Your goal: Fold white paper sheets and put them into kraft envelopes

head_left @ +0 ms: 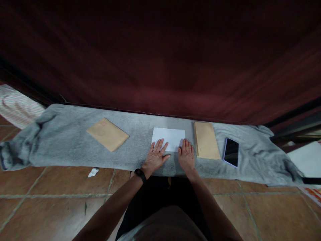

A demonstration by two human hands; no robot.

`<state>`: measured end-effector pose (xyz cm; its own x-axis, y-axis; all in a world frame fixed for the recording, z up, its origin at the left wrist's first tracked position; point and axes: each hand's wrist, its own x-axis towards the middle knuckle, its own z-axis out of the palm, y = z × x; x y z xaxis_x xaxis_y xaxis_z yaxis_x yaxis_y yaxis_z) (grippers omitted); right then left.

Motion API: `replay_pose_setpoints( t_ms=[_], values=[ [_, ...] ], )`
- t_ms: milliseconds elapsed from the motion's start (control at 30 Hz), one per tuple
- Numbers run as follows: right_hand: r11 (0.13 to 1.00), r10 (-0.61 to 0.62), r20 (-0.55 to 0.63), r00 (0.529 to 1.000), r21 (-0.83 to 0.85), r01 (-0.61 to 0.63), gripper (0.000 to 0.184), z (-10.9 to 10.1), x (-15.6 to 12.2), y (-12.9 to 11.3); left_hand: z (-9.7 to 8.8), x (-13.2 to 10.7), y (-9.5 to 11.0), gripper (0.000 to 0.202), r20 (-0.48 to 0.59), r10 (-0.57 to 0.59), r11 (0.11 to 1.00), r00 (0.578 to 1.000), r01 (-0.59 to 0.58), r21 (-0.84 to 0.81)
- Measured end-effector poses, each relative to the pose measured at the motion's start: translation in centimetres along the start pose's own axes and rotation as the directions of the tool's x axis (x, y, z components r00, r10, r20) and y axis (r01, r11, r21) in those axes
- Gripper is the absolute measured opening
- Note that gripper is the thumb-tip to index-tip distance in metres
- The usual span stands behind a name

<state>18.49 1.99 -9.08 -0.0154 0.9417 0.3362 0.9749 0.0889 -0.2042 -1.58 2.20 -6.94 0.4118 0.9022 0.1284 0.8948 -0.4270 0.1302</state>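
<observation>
A white sheet of paper (169, 137) lies on a grey towel (67, 147) spread over the floor. My left hand (155, 156) rests flat at the paper's near left corner, fingers spread, with a black band on its wrist. My right hand (187, 155) lies flat at the near right corner, fingers stretched out and touching the paper's edge. Neither hand holds anything.
A brown envelope (107, 134) lies left of the paper. A stack of brown envelopes (207, 140) sits just right of my right hand, then a black phone (231, 152). A dark red curtain (160, 60) hangs behind. Brown floor tiles (50, 197) hold a white scrap (93, 172).
</observation>
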Motion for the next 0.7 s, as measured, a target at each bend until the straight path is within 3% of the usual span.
replay_pose_setpoints(
  t_ms=[267, 400, 700],
  values=[
    [0.961, -0.251, 0.096, 0.963, 0.146, 0.236, 0.053, 0.0, -1.3, -3.9, 0.4, 0.0, -0.3, 0.063, -0.001, 0.020, 0.999, 1.000, -0.020, 0.025],
    [0.969, -0.228, 0.075, 0.971, 0.118, 0.218, 0.056, 0.1, -1.7, -3.7, 0.1, -0.2, -0.4, 0.061, -0.012, 0.015, 0.999, 1.000, -0.014, 0.044],
    [0.994, -0.106, 0.048, 0.993, 0.043, 0.104, 0.063, -0.3, -2.5, -0.5, 0.3, -1.7, -1.5, 0.069, -0.096, -0.129, 0.991, 0.987, 0.130, 0.007]
  ],
)
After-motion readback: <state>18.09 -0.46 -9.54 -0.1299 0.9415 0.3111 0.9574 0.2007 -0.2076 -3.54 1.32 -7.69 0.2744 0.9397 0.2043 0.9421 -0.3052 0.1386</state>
